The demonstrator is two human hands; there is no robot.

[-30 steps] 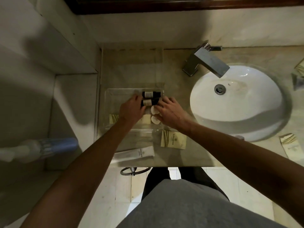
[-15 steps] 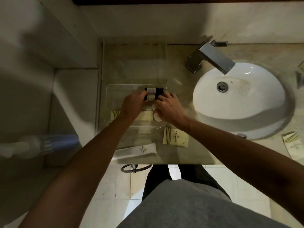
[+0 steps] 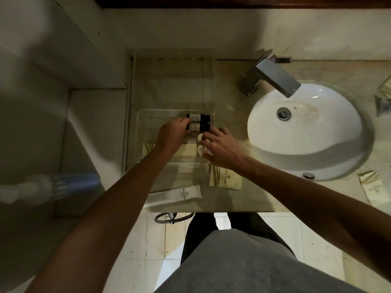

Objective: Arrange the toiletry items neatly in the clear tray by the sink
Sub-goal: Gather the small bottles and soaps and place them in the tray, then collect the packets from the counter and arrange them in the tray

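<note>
I have my left hand (image 3: 171, 135) pinching the nearer of two small bottles (image 3: 197, 122) lying side by side at the tray's (image 3: 146, 115) far edge, squaring them up. My right hand (image 3: 220, 148) hovers spread over round caps (image 3: 200, 142); packets (image 3: 225, 180) wait on the surface (image 3: 232, 199).

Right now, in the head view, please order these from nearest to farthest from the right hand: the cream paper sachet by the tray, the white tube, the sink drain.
From the right hand:
1. Cream paper sachet, just below the wrist, outside the clear tray.
2. White tube, at the counter's front edge, lower left.
3. Sink drain, in the white basin, to the right.
</note>
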